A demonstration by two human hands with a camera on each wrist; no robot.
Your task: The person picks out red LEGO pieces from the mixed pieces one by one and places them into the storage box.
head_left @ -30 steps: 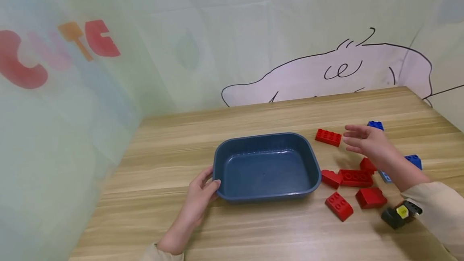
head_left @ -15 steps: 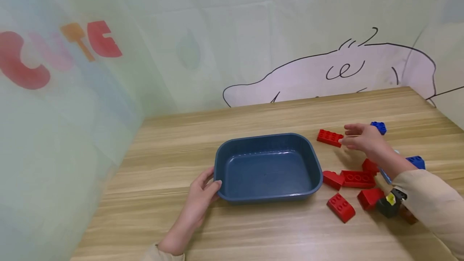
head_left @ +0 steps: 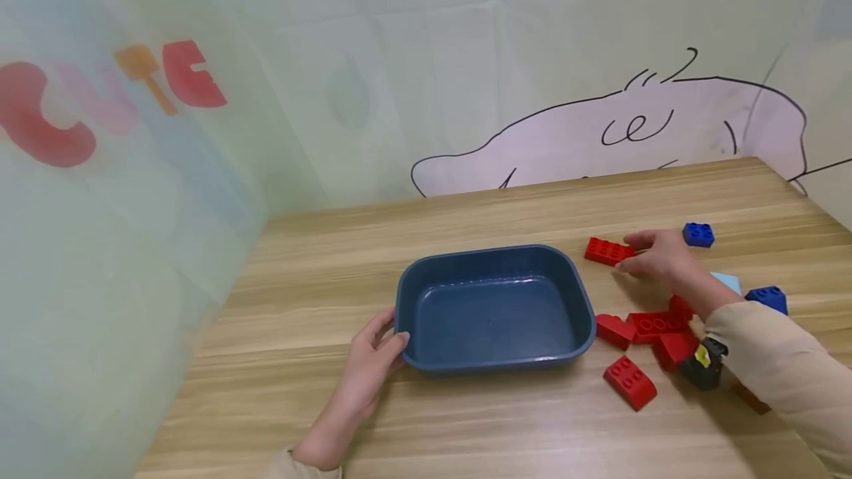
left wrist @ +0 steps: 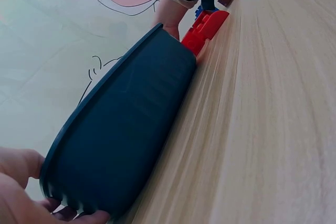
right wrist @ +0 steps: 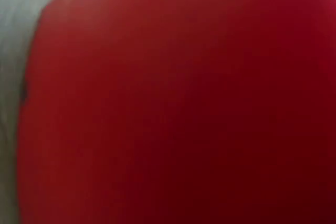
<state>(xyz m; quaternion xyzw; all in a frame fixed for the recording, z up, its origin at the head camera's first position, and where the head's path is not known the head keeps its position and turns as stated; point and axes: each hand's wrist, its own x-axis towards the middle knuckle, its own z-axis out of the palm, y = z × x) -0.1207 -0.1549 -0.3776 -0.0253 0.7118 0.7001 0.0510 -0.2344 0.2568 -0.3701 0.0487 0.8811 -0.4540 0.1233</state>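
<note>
My left hand [head_left: 373, 353] grips the left end of a dark blue plastic tray [head_left: 492, 357], thumb over the rim and fingers against the outside wall. The left wrist view shows the same hand at the near end of the tray [left wrist: 121, 124]. My right hand [head_left: 659, 253] has thumb and fingers on either side of the right end of a red eight-stud toy brick [head_left: 604, 250], behind the tray's right corner. A blurred red surface [right wrist: 168, 98] fills the right wrist view.
Right of the tray lie several red bricks [head_left: 655, 325], with a curved red brick [head_left: 630, 383] nearer the front. Blue bricks [head_left: 699, 234] [head_left: 768, 299], a light blue piece [head_left: 727, 282] and a brown piece [head_left: 752, 398] lie farther right. The wrist's black camera [head_left: 705, 367] hangs against the red bricks.
My right hand has moved left and its thumb and fingers have closed about the red brick's end. A red brick by the wrist camera has shifted toward the others. The left hand keeps its grip.
</note>
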